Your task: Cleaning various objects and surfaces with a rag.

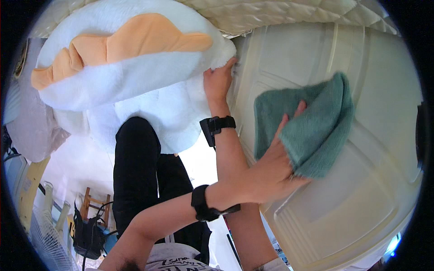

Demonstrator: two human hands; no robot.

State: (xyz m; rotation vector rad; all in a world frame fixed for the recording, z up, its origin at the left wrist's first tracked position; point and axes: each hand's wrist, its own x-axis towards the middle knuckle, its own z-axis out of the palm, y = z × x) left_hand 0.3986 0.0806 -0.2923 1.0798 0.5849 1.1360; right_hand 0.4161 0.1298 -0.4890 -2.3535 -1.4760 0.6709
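Observation:
My left hand (271, 172) reaches across to the right and presses a green cloth (315, 135) onto a large, ribbed, translucent plastic lid or panel (373, 189). Two fingertips show between the cloth's folds; its upper layer covers the others. Under the left forearm passes my right arm, so the two arms cross. My right hand (218, 83), fingers curled, is at the panel's left edge against a white plush item (135, 78) with a peach-coloured patch (142, 40). Whether it grips the edge or the plush is hidden. Each wrist wears a black strap.
Quilted cream fabric (288, 13) borders the panel at the top. My black-trousered knee (137, 142) is just below the plush. Lower left are a white fan grille (51, 240), a black bag (89, 237) and a wooden stool (96, 206). Clear plastic wrapping (34, 118) is at far left.

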